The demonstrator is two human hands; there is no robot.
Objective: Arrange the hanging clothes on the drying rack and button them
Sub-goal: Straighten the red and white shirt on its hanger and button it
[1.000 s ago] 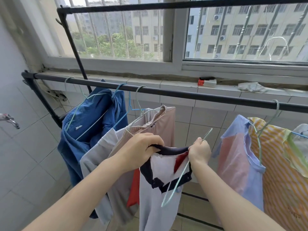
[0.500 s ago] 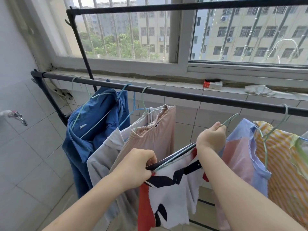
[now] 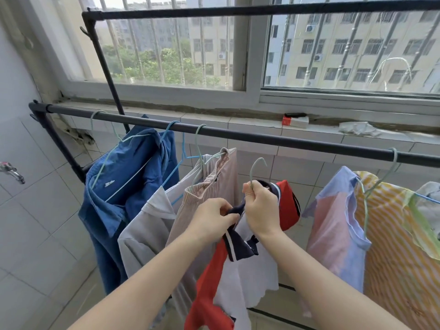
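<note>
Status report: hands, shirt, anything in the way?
Left hand pinches shirt collar. Right hand grips hanger, hook below rail, not on it. Rail above hook bare.

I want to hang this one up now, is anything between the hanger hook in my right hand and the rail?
Nothing visible. The hanger in your right hand has its hook below a bare stretch of rail, between the beige garment and the lilac shirt.

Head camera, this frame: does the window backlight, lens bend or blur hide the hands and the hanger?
Head view: no; the window is bright, yet the buildings outside stay readable, and the left hand, right hand and hanger are evenly lit and free of motion blur. Head view: the wide lens splays verticals, so the rack post leans.
</note>
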